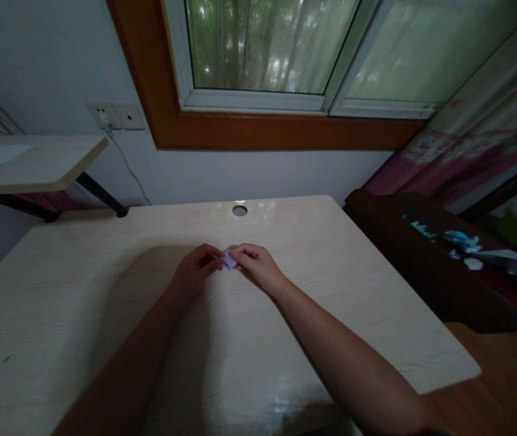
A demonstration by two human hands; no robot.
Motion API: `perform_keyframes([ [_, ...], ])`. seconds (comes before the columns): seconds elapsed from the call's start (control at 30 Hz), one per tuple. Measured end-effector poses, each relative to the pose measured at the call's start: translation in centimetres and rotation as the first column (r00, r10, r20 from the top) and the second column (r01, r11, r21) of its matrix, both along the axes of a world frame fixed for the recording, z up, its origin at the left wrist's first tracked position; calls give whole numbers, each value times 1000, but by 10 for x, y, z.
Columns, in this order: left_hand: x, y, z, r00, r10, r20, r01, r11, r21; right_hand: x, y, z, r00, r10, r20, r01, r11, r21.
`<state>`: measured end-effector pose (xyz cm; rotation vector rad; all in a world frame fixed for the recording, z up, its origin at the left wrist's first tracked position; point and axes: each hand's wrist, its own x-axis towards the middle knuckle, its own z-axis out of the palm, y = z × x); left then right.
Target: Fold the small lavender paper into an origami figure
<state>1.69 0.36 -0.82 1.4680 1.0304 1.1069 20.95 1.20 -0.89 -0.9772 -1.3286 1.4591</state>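
The left hand (197,266) and right hand (257,261) are pinching a small lavender piece (229,260) between nearly closed fingers. It is slanting between them over the desk (313,242), one corner pointing nearward; fingers are obscuring its long axis. Beyond, a round hole (240,210) is showing.

The small piece (229,260) is pale purple and looks thin, flat and paper-like, with a fairly straight lower edge that comes to a corner. It is pinched between the fingertips of the left grip (194,265) and those of the right grip (257,261), which cover its two sides. It sits tilted over the bench (353,284); whether it touches the surface cannot be told, and any folds are too small to make out.
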Motion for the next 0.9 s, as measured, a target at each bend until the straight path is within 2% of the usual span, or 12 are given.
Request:
perform_keyframes([
  [0.3,0,-2,7,999,10,49,-9,1000,-22,2,-1,2,990,133,40,-134,990,40],
  [0.6,1,-1,5,995,63,72,-60,997,-39,0,1,-3,994,107,19,-107,994,0],
  [0.9,-1,2,4,985,141,96,-138,990,-43,2,-3,8,993,112,38,-114,991,70],
])
